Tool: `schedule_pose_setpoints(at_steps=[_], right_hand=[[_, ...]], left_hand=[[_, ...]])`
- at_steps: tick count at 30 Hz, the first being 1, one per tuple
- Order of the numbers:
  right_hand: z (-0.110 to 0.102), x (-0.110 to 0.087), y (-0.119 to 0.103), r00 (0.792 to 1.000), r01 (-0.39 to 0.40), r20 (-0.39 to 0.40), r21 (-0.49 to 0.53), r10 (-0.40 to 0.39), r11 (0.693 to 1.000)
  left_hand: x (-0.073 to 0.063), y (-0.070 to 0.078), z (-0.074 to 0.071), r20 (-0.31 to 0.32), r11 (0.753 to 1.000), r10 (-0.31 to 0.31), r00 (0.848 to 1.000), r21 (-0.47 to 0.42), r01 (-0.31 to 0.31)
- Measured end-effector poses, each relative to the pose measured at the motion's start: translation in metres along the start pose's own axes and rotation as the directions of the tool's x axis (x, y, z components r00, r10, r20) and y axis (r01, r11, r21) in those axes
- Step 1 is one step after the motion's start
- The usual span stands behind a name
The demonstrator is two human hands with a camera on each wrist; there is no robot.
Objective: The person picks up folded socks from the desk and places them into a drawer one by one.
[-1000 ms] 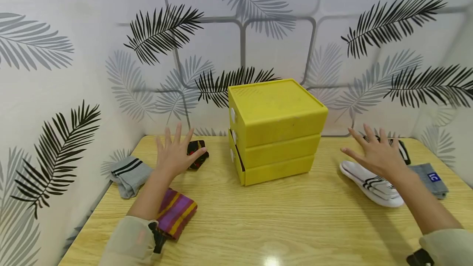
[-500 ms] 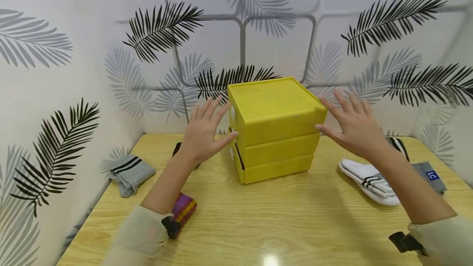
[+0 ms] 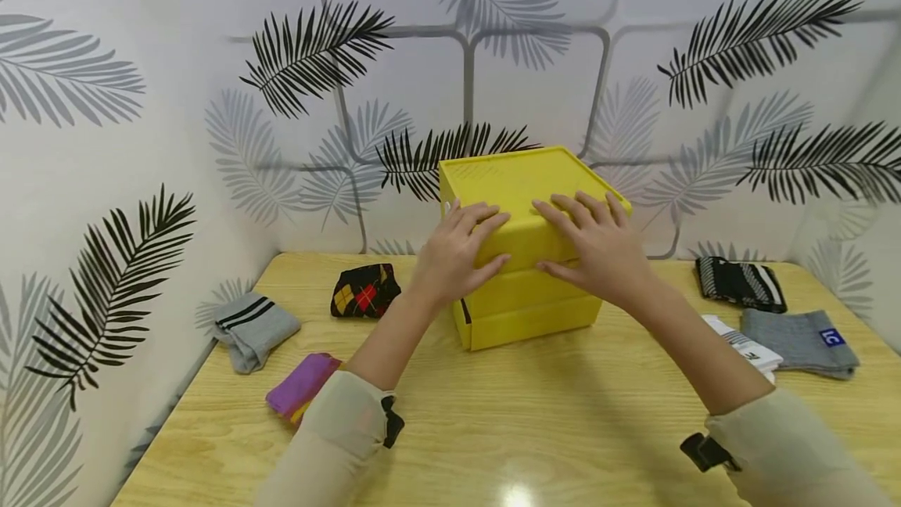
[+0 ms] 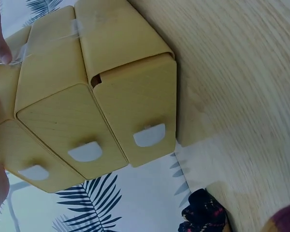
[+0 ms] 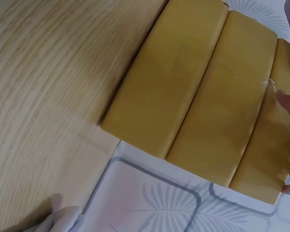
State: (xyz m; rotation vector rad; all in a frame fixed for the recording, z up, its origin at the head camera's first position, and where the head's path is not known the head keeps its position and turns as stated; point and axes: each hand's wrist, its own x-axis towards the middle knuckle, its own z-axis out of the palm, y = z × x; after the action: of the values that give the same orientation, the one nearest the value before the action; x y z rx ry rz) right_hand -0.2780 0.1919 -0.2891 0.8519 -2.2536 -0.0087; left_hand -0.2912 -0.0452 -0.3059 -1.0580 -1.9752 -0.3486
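Yellow three-drawer box (image 3: pixel 524 284), upright, bottom drawer (image 4: pixel 137 104) ajar, on table (image 3: pixel 507 413)

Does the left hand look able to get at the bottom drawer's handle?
Probably yes: the handle is on the left side of the box, and nothing shows in front of it. The left hand, at the near edge, would need to come round the corner.

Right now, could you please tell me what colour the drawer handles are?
The drawer handles are white, seen best in the left wrist view.
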Motion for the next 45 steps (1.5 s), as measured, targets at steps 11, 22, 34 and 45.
schedule_pose_setpoints(at_steps=[11, 22, 34, 45], right_hand=[[0.007, -0.010, 0.016, 0.995, 0.067, -0.077, 0.088, -0.061, 0.994], [-0.010, -0.025, 0.051, 0.995, 0.072, 0.038, 0.334, -0.090, 0.940], [-0.034, -0.017, 0.015, 0.981, 0.024, 0.177, 0.300, -0.080, 0.954], [-0.034, -0.001, -0.043, 0.987, -0.068, 0.159, 0.194, 0.037, 0.979]], left_hand=[[0.004, 0.033, 0.005, -0.026, 0.984, -0.127, 0.992, 0.120, 0.129], [0.026, 0.110, 0.025, -0.138, 0.814, -0.281, 0.950, 0.490, 0.312], [0.022, 0.036, -0.022, 0.396, 0.947, -0.294, 0.870, -0.003, 0.321], [0.007, -0.040, -0.014, 0.350, 0.968, -0.208, 0.913, -0.063, 0.245]])
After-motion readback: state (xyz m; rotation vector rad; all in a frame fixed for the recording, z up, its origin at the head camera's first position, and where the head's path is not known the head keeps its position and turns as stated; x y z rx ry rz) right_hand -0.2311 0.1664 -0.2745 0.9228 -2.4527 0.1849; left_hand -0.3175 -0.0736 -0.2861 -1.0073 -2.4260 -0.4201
